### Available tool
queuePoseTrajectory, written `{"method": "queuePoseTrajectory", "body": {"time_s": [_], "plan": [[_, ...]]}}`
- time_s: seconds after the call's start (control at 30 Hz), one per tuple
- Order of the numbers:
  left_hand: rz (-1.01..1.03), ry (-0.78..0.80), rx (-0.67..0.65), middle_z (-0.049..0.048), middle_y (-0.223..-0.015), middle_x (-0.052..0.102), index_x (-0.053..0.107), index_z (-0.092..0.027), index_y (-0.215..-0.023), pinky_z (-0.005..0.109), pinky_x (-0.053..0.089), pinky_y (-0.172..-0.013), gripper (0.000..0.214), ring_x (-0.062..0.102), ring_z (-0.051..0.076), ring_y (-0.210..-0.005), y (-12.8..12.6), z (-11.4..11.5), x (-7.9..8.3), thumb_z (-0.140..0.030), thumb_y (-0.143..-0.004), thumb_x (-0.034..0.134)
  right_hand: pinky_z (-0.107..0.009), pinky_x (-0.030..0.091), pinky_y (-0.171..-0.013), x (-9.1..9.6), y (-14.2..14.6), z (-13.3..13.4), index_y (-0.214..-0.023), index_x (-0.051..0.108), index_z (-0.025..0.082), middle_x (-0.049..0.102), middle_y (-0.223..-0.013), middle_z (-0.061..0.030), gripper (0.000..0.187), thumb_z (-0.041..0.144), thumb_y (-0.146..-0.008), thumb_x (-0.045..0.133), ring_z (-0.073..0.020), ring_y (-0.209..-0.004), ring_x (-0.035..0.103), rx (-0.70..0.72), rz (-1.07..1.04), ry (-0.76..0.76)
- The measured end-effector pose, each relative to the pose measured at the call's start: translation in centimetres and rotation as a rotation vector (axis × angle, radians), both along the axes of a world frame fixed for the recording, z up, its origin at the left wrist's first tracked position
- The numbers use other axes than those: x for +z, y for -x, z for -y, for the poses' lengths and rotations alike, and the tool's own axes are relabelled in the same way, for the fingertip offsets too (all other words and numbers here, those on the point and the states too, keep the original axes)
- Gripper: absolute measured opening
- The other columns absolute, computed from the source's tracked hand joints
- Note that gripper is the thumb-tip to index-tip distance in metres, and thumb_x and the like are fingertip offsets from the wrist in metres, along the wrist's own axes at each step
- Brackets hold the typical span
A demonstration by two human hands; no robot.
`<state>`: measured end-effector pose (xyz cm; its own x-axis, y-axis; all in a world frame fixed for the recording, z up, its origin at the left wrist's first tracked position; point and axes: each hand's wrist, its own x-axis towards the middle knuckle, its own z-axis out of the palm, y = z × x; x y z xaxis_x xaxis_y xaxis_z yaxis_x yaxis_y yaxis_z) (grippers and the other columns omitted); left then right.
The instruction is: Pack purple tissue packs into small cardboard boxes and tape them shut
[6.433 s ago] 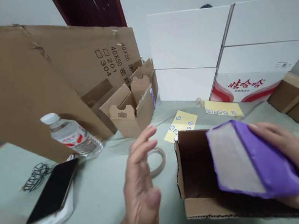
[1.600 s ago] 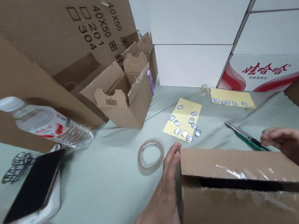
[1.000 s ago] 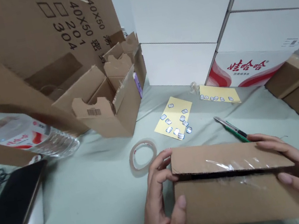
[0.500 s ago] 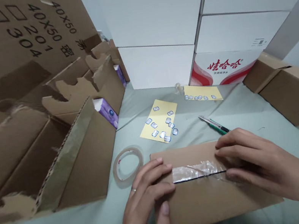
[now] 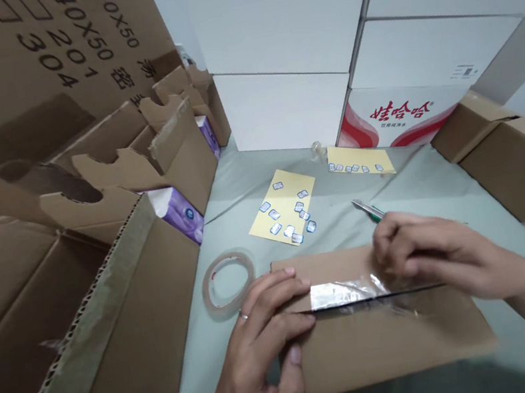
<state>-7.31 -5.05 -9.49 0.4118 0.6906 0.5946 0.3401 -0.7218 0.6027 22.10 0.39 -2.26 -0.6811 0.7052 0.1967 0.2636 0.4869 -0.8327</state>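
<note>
A small brown cardboard box [image 5: 380,345] lies closed on the pale green table in front of me. A strip of clear tape [image 5: 345,290] runs along the seam between its flaps. My left hand [image 5: 258,346] rests flat on the box's left end, fingers stretched over the top, thumb down the front. My right hand [image 5: 425,256] lies on the seam at the right, fingers curled and pressing on the tape. A roll of clear tape [image 5: 228,284] lies just left of the box.
Open cardboard boxes [image 5: 83,302] holding purple packs [image 5: 179,214] crowd the left. Two yellow sticker sheets [image 5: 286,214] and a green utility knife [image 5: 365,209] lie beyond the box. White cartons [image 5: 294,28] stand at the back, and a brown box [image 5: 516,165] sits at the right.
The purple pack went into the box and its flaps were folded shut. Over the last second my right hand slid along the taped seam and curled. My view swung left; the bottle and phone left the picture.
</note>
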Motion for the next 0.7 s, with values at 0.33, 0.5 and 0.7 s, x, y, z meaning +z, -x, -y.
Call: {"method": "queuePoseTrajectory", "body": {"time_s": [0.33, 0.5, 0.7], "plan": [[0.066, -0.043, 0.092, 0.0114, -0.122, 0.058, 0.06, -0.018, -0.106, 0.047, 0.043, -0.106, 0.035, 0.047, 0.027, -0.128, -0.5, 0.7, -0.4, -0.001, -0.085, 0.039, -0.029, 0.05, -0.067, -6.9, -1.4, -7.8, -0.082, 0.061, 0.019, 0.064, -0.08, -0.003, 0.023, 0.038, -0.092, 0.053, -0.016, -0.074, 0.06, -0.32, 0.359, 0.04], [0.079, -0.064, 0.129, 0.0109, -0.119, 0.059, 0.06, -0.017, -0.109, 0.042, 0.043, -0.105, 0.038, 0.047, 0.025, -0.126, -0.7, 1.1, -0.3, 0.001, -0.083, 0.041, -0.033, 0.052, -0.076, -11.5, 1.9, -10.7, -0.086, 0.064, 0.016, 0.066, -0.089, -0.0025, 0.019, 0.032, -0.093, 0.06, -0.0148, -0.08, 0.062, -0.275, 0.639, -0.092], [0.116, -0.107, 0.085, 0.0123, -0.119, 0.058, 0.057, -0.016, -0.114, 0.04, 0.041, -0.109, 0.029, 0.05, 0.024, -0.124, -0.6, 1.0, -0.4, -0.008, -0.09, 0.042, -0.038, 0.05, -0.082, -13.2, 2.0, -10.2, -0.094, 0.065, 0.015, 0.065, -0.1, -0.0092, 0.014, 0.025, -0.092, 0.056, -0.0222, -0.093, 0.062, -0.334, 0.838, -0.304]]}}
